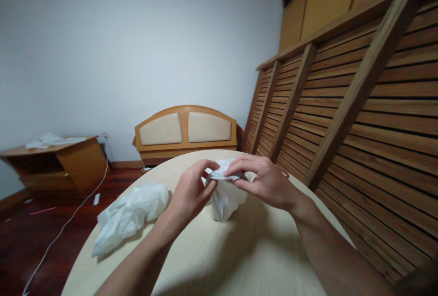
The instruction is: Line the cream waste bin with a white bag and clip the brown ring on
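Two bare forearms [142,250] come in from the edge nearest the person, angled inward so that both hands can meet over one spot. Taking the counter's middle as the dial and twelve as straight ahead, a big slatted wooden panel [393,127] leans at two o'clock, probably stood on edge to save floor space. The round counter [212,268] gives the work a flat base. Beyond it, at twelve, is a padded headboard [185,125], and at ten a low cabinet [82,163] bears some papers [51,141].

On the counter at ten o'clock a loose bag [137,209] lies crumpled, off to the side where it seems out of the hands' way. The upright bag [227,198], white plastic, is just twelve-ward of the middle, its lower end at or close to the surface; I cannot tell what is inside. Its top is gathered into a flat fold. The left hand [191,186] has a narrow grip on one end of that fold. The right hand [262,179] pinches the other, fingers above and thumb below, which looks meant to hold the plastic taut and level.
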`<state>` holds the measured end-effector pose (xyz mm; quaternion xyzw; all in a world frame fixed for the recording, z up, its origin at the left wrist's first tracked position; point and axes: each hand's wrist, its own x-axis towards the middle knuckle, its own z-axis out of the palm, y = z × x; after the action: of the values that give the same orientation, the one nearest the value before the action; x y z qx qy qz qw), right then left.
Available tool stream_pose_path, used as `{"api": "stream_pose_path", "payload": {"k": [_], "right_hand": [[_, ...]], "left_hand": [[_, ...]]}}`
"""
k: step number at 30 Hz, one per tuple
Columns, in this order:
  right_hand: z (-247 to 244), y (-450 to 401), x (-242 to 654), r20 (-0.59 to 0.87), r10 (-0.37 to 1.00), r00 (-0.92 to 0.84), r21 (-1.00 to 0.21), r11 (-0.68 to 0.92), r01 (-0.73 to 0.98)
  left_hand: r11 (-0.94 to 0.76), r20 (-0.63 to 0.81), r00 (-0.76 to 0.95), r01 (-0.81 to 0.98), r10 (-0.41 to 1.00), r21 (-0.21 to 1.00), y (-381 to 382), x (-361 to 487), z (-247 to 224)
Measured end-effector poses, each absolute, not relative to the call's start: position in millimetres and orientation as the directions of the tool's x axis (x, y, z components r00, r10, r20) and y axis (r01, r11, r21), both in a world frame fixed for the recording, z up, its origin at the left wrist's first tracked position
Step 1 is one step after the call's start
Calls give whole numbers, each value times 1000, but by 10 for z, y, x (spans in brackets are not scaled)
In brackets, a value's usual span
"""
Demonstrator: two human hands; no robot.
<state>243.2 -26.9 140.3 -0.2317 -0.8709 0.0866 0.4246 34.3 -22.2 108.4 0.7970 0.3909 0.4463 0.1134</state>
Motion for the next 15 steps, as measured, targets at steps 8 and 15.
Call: {"api": "stream_pose_path", "payload": {"k": [8,15], "right_hand": [[1413,-236,2461,695,601,-394,-424,785,451],[1377,-260,2438,669,488,-560,-190,841,506]], "left_hand": [[-473,507,210,744,836,471,-260,272,1158],[-524,512,222,623,830,581,-258,279,1201]]}}
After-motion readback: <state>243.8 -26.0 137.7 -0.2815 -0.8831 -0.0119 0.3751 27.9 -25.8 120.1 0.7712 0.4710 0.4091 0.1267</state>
